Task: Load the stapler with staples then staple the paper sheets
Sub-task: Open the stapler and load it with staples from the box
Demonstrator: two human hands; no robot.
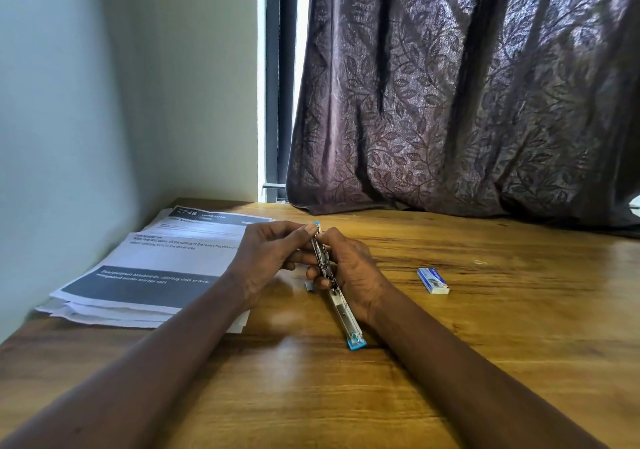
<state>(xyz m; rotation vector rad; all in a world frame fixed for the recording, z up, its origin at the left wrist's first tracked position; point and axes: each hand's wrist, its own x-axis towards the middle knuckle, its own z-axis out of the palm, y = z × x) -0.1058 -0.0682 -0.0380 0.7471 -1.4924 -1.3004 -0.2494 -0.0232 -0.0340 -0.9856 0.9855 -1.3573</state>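
Both hands hold the stapler (341, 306), which is opened out long, near the middle of the table (450, 362). The left hand (266, 258) pinches its far blue end with the fingertips. The right hand (353, 272) has its grip closed round the metal middle part. The near blue end is down at the table. A small grey piece (310, 286), too small to tell, lies under the right fingers. The papers (149, 275) lie at the left edge, and the staple box (433, 279) lies toward the right edge.
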